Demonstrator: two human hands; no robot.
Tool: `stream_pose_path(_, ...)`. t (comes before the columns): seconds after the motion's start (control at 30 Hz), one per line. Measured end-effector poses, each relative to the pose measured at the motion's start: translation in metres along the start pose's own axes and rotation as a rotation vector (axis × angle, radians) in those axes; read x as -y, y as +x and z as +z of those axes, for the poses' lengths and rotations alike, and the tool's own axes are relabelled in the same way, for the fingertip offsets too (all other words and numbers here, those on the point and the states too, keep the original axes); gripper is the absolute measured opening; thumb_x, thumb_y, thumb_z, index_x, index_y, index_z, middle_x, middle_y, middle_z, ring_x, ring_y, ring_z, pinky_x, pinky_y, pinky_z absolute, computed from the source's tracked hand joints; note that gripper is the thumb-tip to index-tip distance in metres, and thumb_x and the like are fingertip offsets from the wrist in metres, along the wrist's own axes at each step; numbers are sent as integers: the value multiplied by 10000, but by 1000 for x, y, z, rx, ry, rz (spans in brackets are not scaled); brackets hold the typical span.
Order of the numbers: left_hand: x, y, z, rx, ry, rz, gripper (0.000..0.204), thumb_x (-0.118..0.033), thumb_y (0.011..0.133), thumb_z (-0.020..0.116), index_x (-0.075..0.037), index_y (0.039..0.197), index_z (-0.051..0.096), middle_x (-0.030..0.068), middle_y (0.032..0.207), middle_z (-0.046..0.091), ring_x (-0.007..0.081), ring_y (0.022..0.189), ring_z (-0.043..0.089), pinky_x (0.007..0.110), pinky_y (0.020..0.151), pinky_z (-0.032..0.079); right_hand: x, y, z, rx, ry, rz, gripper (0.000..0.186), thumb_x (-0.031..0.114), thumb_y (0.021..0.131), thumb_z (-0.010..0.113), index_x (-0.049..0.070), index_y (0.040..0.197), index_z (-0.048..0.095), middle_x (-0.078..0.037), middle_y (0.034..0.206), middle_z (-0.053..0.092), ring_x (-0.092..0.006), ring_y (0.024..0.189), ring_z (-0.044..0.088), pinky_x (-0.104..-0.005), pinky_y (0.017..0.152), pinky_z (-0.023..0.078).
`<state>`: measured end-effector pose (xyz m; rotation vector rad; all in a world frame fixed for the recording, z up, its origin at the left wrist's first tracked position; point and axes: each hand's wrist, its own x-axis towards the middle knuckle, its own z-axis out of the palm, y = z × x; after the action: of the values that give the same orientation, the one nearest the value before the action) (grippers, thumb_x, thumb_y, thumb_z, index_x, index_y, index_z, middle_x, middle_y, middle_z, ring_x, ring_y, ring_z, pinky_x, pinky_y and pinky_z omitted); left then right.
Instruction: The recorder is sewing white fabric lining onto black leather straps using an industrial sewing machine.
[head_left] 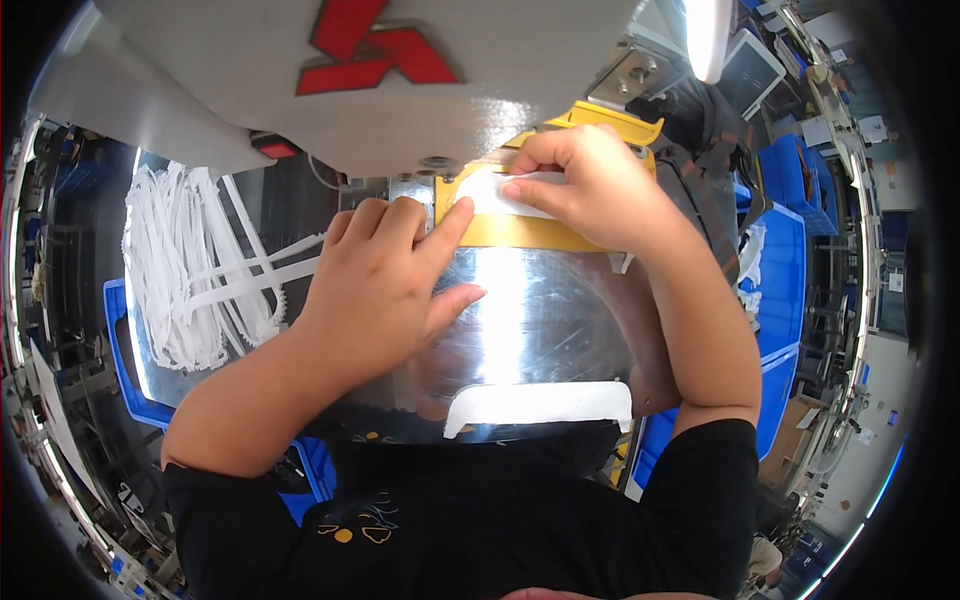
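Note:
Under the grey head of a sewing machine (400, 120), a white fabric piece (484, 196) lies on a yellow plate (530, 233). My right hand (600, 185) pinches this piece between thumb and fingers near its right part, covering some of it. My left hand (375, 265) is open, its index fingertip on the left end of the piece and its thumb apart over the shiny metal table (570, 320). The other left fingers are bent beside the plate. Near the table's front edge rests another white piece (540, 403), a long strip with down-turned ends.
A heap of white strips (185, 265) lies to the left, some trailing toward my left hand. Blue bins (785, 260) stand at the right, and a blue tray (125, 350) sits below the heap. A lit lamp (705, 40) hangs beside the machine head.

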<state>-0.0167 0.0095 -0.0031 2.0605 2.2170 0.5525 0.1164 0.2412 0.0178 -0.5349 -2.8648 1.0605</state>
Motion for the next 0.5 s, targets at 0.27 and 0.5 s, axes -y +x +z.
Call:
stream_pose_path(0.27, -2, 0, -1, 6, 66, 44, 661, -434, 887, 827, -86, 1434, 697, 86, 1066, 563, 291, 990, 555, 441, 928, 485, -6, -9, -9, -33, -123, 87, 293, 276, 890, 857, -2, 905, 765, -141, 795, 742, -228, 740, 719, -363, 699, 547)
stream_pose_path(0.5, -2, -2, 1, 8, 91, 19, 666, -419, 886, 826, -78, 1442, 691, 98, 1107, 581, 319, 1039, 561, 467, 951, 475, -31, -51, -51, 1, -48, 288, 291, 238, 884, 862, -20, 841, 734, -73, 686, 678, -143, 645, 633, -335, 616, 497)
